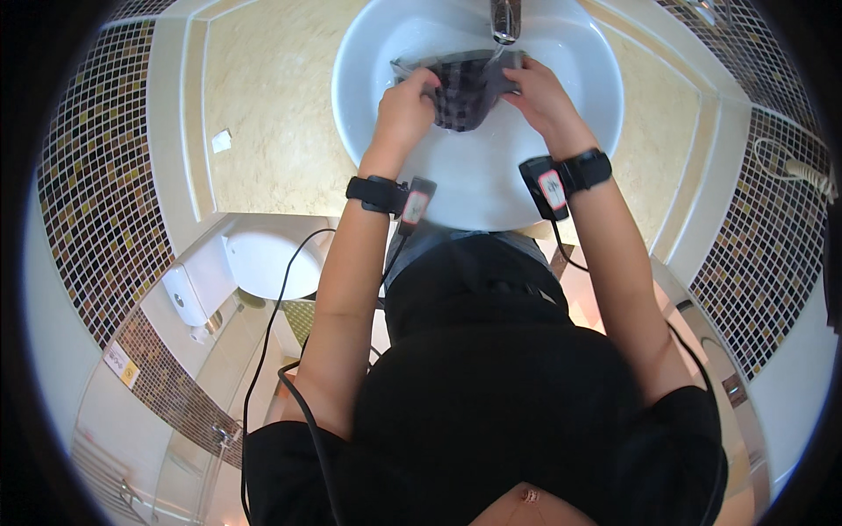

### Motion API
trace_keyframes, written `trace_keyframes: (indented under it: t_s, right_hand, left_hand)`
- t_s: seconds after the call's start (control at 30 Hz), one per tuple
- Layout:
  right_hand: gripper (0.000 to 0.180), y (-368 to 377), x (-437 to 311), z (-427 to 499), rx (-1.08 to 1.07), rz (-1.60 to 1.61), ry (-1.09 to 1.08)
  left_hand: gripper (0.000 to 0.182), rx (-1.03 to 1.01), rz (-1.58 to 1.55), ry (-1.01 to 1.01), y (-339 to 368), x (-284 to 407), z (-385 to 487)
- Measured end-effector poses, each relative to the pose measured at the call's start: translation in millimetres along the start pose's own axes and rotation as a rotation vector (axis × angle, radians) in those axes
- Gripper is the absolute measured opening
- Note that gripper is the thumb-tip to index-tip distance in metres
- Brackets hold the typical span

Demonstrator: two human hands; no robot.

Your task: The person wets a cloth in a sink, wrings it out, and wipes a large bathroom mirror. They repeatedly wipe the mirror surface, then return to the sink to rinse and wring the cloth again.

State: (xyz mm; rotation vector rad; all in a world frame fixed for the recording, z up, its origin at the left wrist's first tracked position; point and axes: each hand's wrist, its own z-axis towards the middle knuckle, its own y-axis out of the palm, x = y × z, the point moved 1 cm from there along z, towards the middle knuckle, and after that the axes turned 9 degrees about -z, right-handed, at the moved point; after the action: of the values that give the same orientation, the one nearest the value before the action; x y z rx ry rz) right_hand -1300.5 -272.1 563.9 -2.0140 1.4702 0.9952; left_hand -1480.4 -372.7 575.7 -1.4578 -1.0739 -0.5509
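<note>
A dark grey checked cloth (460,92) is stretched between my hands inside a white washbasin (467,197). My left hand (409,108) pinches its left side, with the thumb on top. My right hand (541,95) grips the right side near the upper corner. Water runs from the chrome faucet (506,23) onto the cloth's upper right part. The cloth's middle sags toward me in a rounded fold. Some of my fingers are hidden behind the fabric.
A crumpled white scrap (222,141) lies on the beige marble counter (276,98) left of the basin. Black cables (266,342) run from my wrist-worn devices along both arms. A white toilet (273,263) stands at lower left, and a coiled cord (809,176) hangs at right.
</note>
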Motion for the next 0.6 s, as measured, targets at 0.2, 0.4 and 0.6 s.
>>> trace_keyframes:
  t_s: [0.2, 0.4, 0.6]
  right_hand:
    - [0.032, 28.7, -4.5, 29.8, -0.085, -0.497, 0.072]
    - [0.022, 29.8, -11.4, 24.1, -0.038, -0.28, 0.017]
    - [0.027, 11.9, -6.5, 10.2, 0.096, -0.038, -0.036]
  left_hand:
    - [0.028, -0.011, -0.001, -0.032, -0.2, -12.4, 6.6]
    - [0.055, 0.035, 0.31, -0.074, 24.1, -0.1, -5.5]
    - [0.08, 0.015, 0.707, -0.151, 47.1, 18.2, 0.9]
